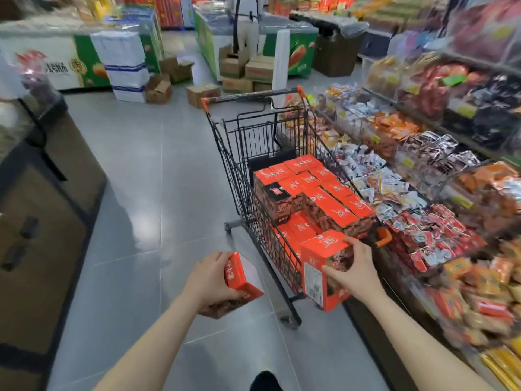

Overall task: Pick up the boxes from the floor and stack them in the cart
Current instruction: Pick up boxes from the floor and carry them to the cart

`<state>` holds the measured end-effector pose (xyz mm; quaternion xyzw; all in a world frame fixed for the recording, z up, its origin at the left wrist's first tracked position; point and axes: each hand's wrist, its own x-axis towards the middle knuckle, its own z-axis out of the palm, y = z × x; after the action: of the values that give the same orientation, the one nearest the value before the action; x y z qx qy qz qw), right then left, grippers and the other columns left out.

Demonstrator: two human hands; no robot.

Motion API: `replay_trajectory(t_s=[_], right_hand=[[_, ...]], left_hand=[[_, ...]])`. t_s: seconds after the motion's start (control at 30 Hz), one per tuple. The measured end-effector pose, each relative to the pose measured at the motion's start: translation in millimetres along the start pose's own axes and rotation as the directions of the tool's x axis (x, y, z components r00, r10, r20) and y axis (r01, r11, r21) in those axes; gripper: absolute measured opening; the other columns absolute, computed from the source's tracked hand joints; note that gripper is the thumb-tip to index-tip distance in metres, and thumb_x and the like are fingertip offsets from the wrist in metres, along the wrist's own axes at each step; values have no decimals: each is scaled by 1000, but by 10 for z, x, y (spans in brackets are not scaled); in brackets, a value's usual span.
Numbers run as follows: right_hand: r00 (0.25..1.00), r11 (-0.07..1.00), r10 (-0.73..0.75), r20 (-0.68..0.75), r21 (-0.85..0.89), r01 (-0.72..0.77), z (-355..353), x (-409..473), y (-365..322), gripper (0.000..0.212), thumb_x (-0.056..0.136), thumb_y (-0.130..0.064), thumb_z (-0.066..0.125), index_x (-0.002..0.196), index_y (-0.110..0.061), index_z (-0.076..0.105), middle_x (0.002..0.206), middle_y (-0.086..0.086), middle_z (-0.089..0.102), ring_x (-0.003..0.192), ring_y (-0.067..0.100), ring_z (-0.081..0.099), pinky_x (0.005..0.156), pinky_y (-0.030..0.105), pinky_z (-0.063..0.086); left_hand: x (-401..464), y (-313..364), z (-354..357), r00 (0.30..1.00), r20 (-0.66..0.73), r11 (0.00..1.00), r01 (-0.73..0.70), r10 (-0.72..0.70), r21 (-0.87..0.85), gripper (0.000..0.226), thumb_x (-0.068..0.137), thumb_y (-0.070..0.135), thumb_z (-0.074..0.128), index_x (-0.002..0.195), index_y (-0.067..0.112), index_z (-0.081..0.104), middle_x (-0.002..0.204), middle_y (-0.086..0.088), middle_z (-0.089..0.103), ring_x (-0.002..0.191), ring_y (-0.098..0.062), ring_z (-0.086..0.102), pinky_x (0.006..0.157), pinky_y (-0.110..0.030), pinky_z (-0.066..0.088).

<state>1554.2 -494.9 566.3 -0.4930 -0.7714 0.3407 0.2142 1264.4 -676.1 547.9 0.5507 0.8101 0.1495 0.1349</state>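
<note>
The left hand [210,280] grips an orange box [242,277] just left of the wire cart [239,153]; the right hand [353,268] clasps a second orange box [324,266] at the cart's near rim. Best lower the right box flat into the near gap beside the stacked boxes [315,187], then follow with the left.

Grey tiled floor [135,170] with soft glare, snack shelves [423,170] packed with packets along the right, dark wooden counter [42,221] on the left, green-fronted chest freezers [282,43] at the back, brown cardboard cartons [242,71] piled beside them
</note>
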Motion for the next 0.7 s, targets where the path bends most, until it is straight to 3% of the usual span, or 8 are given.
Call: replay_trajectory(t_s=[0.37,0.5,0.6,0.7], right_hand=[[995,995,99,-32,5,-99,494,1470,-205,82,67,-46,81,133,-33,34,140,0,24,123,25,43,98,40,39],[986,987,161,-41,-7,-162,724,1734,-222,82,67,-48,81,132,-33,33,136,-4,23,108,21,51,88,30,46],[966,970,244,-86,10,-244,900,1892,-189,83,64,-52,81,131,-36,33,138,-2,23,122,26,43,99,44,43],[920,939,342,-192,30,-342,1118,1989,-167,85,63,-52,81,132,-34,34,137,0,25,123,29,43,100,45,43]], left_hand=[[1600,-588,-421,1000,21,1000,-13,13,-6,99,49,72,66,134,28,41,115,8,51,107,-16,49,91,-33,40],[2030,-830,-462,998,49,998,-43,41,38,97,51,74,66,134,30,40,115,10,51,108,-14,48,89,-31,41],[2386,-977,-484,985,134,990,-119,108,75,97,51,77,61,133,30,40,118,10,51,110,-14,49,89,-30,40],[2783,-1138,-481,957,212,969,-224,199,100,104,47,84,55,133,28,40,117,9,52,108,-14,50,89,-29,41]])
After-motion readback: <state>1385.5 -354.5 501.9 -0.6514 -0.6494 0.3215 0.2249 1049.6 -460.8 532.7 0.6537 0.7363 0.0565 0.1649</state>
